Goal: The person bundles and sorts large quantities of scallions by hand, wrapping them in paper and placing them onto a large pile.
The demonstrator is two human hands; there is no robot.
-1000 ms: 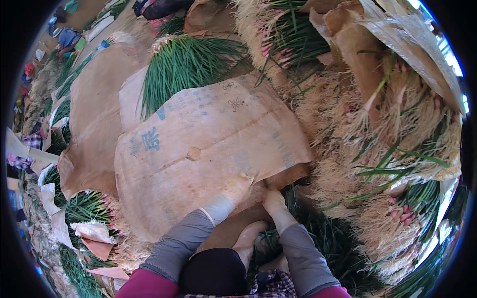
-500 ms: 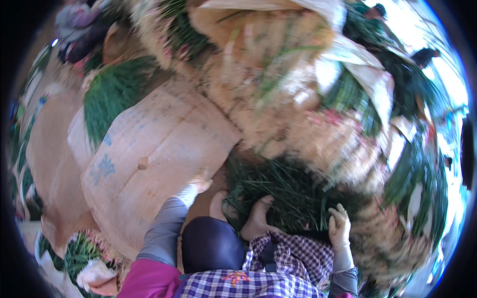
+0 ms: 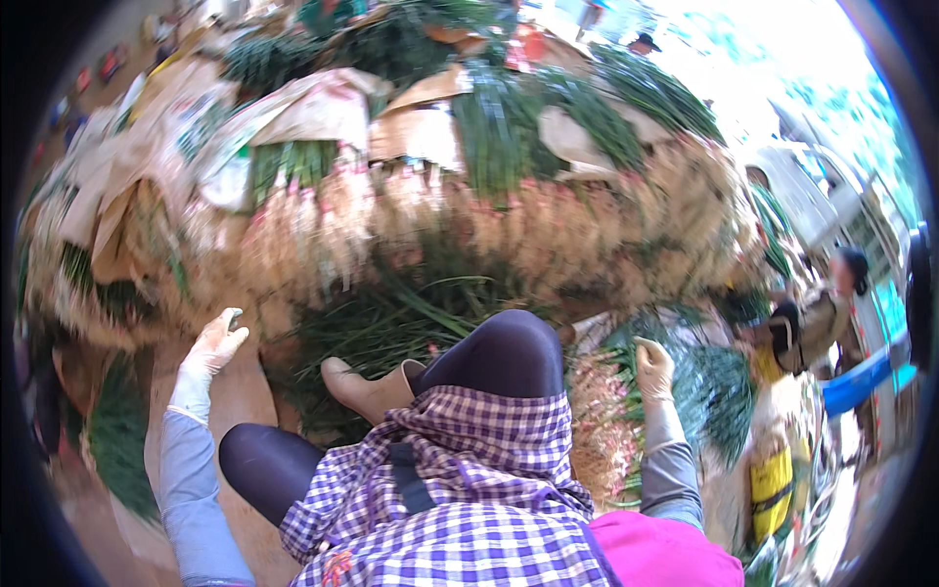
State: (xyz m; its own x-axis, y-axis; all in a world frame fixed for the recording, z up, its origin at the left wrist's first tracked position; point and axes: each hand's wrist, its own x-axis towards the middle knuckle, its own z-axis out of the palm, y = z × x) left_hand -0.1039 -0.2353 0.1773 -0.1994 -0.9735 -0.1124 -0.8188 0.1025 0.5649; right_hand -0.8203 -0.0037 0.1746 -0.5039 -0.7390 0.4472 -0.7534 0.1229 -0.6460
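bundle [image 3: 616, 393]: lay at 2 o'clock from the lap, beside the right knee; onion-type plants, bulbs and green leaves on.
nearer hand: right hand [image 3: 654, 370], which was over the bundle's middle; forearm crossed it from the 5 o'clock side. Contact couldn't be told.
right fingers: partly curled; couldn't tell if anything was in the grip.
far hand: left hand [image 3: 215, 344], well apart from the right; thumb and fingers parted, nothing seen in it. Bundle lay at 3 o'clock from it.
bundle long axis: ran roughly 9 to 3 o'clock, across the right forearm rather than along it.
bundle direction: bulbs and roots pointed to 8–9, leaves fanned to 3–4. Forearm hid part of the join; read as one bundle, not certain.
left side: brown sack [image 3: 246, 396] lay below and beside the left hand; touch unclear.
between hands: loose greens [image 3: 430, 305] lay at 12, past the boot [image 3: 377, 391].
beyond: stacked bundles [image 3: 499, 225] stood from 10 to 1, roots facing the person.
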